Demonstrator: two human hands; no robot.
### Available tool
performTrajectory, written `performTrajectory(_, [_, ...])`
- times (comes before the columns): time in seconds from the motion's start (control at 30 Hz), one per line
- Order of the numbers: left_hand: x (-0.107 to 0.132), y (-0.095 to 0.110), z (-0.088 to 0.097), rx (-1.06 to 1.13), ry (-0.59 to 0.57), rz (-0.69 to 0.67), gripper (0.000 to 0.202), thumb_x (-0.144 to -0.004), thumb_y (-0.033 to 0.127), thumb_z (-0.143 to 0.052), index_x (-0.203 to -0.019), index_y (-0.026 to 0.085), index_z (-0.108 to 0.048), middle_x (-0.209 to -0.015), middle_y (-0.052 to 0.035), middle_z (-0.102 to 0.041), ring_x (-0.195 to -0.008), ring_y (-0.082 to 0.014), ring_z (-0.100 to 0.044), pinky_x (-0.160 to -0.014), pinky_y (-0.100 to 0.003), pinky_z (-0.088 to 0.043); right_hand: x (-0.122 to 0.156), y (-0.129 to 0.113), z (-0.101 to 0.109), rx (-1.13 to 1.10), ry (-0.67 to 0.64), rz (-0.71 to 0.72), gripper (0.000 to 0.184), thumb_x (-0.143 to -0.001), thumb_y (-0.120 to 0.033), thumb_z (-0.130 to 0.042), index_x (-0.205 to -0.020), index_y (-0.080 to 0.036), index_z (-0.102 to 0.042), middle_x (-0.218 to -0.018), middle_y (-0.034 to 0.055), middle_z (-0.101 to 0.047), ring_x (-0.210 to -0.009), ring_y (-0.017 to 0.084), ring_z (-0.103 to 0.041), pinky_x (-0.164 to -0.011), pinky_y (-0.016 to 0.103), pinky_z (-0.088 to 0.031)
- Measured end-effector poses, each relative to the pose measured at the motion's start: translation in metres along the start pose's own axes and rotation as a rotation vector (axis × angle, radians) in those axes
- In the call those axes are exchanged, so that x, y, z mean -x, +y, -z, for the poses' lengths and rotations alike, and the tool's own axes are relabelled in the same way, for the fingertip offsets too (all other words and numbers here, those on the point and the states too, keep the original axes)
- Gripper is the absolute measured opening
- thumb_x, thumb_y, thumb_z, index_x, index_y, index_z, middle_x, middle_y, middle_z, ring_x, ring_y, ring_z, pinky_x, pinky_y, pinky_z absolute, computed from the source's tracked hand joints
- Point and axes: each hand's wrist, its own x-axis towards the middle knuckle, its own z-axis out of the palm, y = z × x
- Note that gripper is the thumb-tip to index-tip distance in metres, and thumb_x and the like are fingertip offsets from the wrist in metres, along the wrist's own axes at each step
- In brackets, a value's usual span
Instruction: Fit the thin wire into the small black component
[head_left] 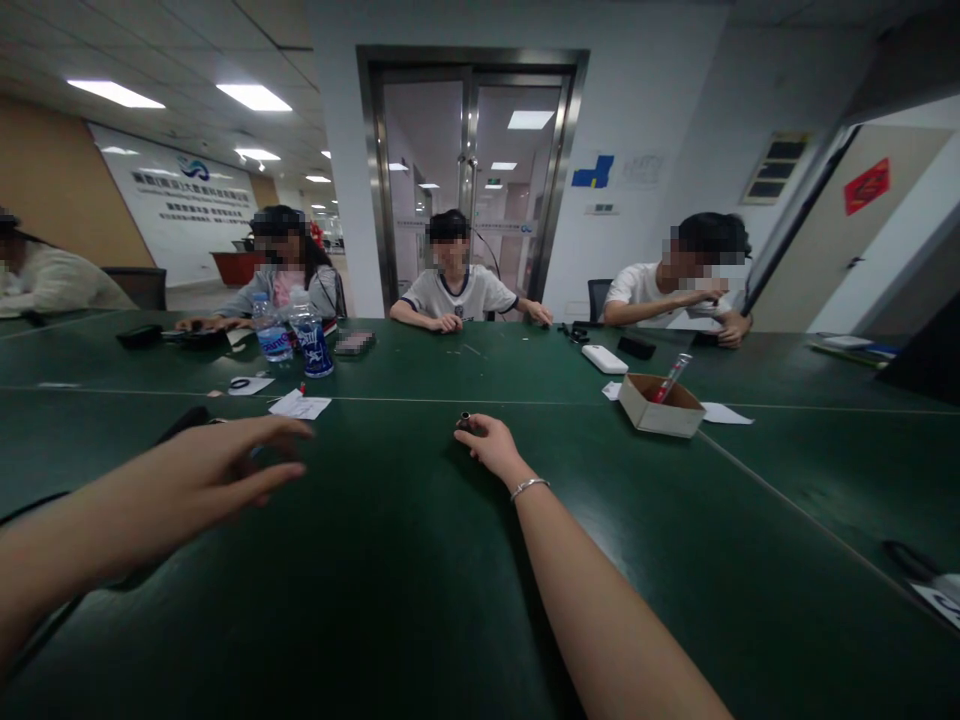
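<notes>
My right hand (491, 445), with a silver bracelet (529, 488) at the wrist, rests low over the green table (360, 560). Its fingers close round a small dark cylinder with a shiny round rim (464, 419); the kind of thing cannot be made out, and the fingers cover its lower part. To the left, my left hand (236, 462) hovers above the table with fingers apart and nothing between them. Behind that hand lies a black item (184, 424), mostly hidden. Closest beyond the left fingertips is a white paper (301, 405) with a small red thing on it.
Two plastic bottles (311, 340) stand at the back left. An open cardboard box (660, 415) holding a clear tube with red (672, 378) sits to the right, near a white device (604, 359). Several people sit across the table. A dark cable runs under my left arm.
</notes>
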Motion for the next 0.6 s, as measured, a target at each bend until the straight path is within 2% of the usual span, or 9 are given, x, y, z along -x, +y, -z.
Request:
performTrajectory(0.07, [-0.037, 0.022, -0.038, -0.094, -0.107, -0.168, 0.045, -0.065, 0.037, -0.075, -0.107, 0.023, -0.065, -0.098, -0.0001, -0.066, -0.068, -0.0142, -0.061, -0.06, -0.023, -0.047, 0.0, 0.001, 0.001, -0.054, 0.012, -0.004, 0.022, -0.076, -0.02, -0.07, -0.097, -0.014, -0.065, -0.087, 0.004, -0.062, -0.047, 0.005, -0.054, -0.036, 0.014, -0.041])
performTrajectory(0.13, [-0.079, 0.036, -0.083, -0.012, -0.099, -0.315, 0.042, -0.062, 0.034, -0.076, -0.102, 0.022, -0.066, -0.105, -0.0051, -0.065, -0.074, -0.0176, -0.062, -0.064, -0.024, -0.048, -0.001, 0.003, 0.002, -0.127, 0.031, 0.002, 0.022, -0.074, -0.017, -0.071, -0.095, -0.013, -0.064, -0.085, 0.0036, -0.061, -0.047, 0.006, -0.055, -0.038, 0.015, -0.043])
performTrajectory(0.17, [-0.098, 0.04, -0.106, 0.014, -0.11, -0.346, 0.045, -0.061, 0.032, -0.076, -0.104, 0.021, -0.066, -0.109, -0.0072, -0.064, -0.076, -0.0188, -0.063, -0.068, -0.026, -0.049, -0.002, 0.004, 0.003, -0.157, 0.039, 0.007, 0.021, -0.073, -0.016, -0.071, -0.093, -0.013, -0.064, -0.082, 0.0028, -0.06, -0.047, 0.006, -0.056, -0.039, 0.015, -0.045])
performTrajectory(0.27, [-0.143, 0.036, -0.161, 0.043, -0.107, -0.365, 0.054, -0.061, 0.029, -0.076, -0.113, 0.02, -0.062, -0.113, -0.0111, -0.06, -0.082, -0.021, -0.063, -0.072, -0.028, -0.05, -0.004, 0.008, 0.003, -0.175, 0.041, 0.021, 0.02, -0.073, -0.017, -0.071, -0.092, -0.012, -0.064, -0.074, 0.0007, -0.059, -0.047, 0.007, -0.056, -0.043, 0.016, -0.047])
performTrajectory(0.33, [-0.158, 0.026, -0.188, 0.106, -0.125, -0.385, 0.043, -0.067, 0.024, -0.07, -0.109, 0.02, -0.063, -0.11, -0.0106, -0.061, -0.082, -0.0197, -0.063, -0.073, -0.028, -0.051, -0.006, 0.009, 0.003, -0.127, 0.049, 0.03, 0.019, -0.074, -0.016, -0.07, -0.092, -0.013, -0.064, -0.072, 0.0001, -0.06, -0.048, 0.008, -0.057, -0.045, 0.017, -0.048])
performTrajectory(0.4, [-0.164, 0.012, -0.205, 0.199, -0.088, -0.397, 0.025, -0.074, 0.021, -0.062, -0.099, 0.019, -0.066, -0.102, -0.0085, -0.063, -0.08, -0.0179, -0.063, -0.073, -0.029, -0.052, -0.007, 0.009, 0.003, -0.058, 0.063, 0.033, 0.018, -0.074, -0.014, -0.069, -0.091, -0.013, -0.065, -0.071, -0.0004, -0.06, -0.048, 0.007, -0.056, -0.045, 0.016, -0.047])
performTrajectory(0.47, [-0.165, -0.003, -0.214, 0.293, -0.006, -0.352, 0.018, -0.078, 0.02, -0.058, -0.094, 0.019, -0.066, -0.094, -0.0067, -0.065, -0.077, -0.0173, -0.063, -0.073, -0.03, -0.053, -0.006, 0.007, 0.003, -0.014, 0.06, 0.031, 0.019, -0.072, -0.011, -0.07, -0.09, -0.014, -0.065, -0.069, -0.0013, -0.059, -0.047, 0.007, -0.055, -0.045, 0.016, -0.045])
performTrajectory(0.53, [-0.165, -0.014, -0.216, 0.374, 0.042, -0.286, 0.018, -0.077, 0.02, -0.061, -0.094, 0.017, -0.066, -0.088, -0.0059, -0.066, -0.079, -0.0178, -0.064, -0.074, -0.031, -0.054, -0.005, 0.004, 0.004, -0.036, 0.034, 0.031, 0.021, -0.072, -0.008, -0.069, -0.092, -0.014, -0.066, -0.069, -0.0023, -0.058, -0.048, 0.007, -0.055, -0.047, 0.016, -0.046])
performTrajectory(0.6, [-0.164, -0.02, -0.214, 0.461, 0.018, -0.255, 0.02, -0.075, 0.019, -0.065, -0.095, 0.016, -0.066, -0.087, -0.006, -0.067, -0.081, -0.0181, -0.064, -0.078, -0.032, -0.054, -0.004, 0.001, 0.006, -0.12, 0.004, 0.028, 0.023, -0.074, -0.007, -0.067, -0.096, -0.014, -0.066, -0.069, -0.0027, -0.058, -0.05, 0.006, -0.056, -0.051, 0.016, -0.047])
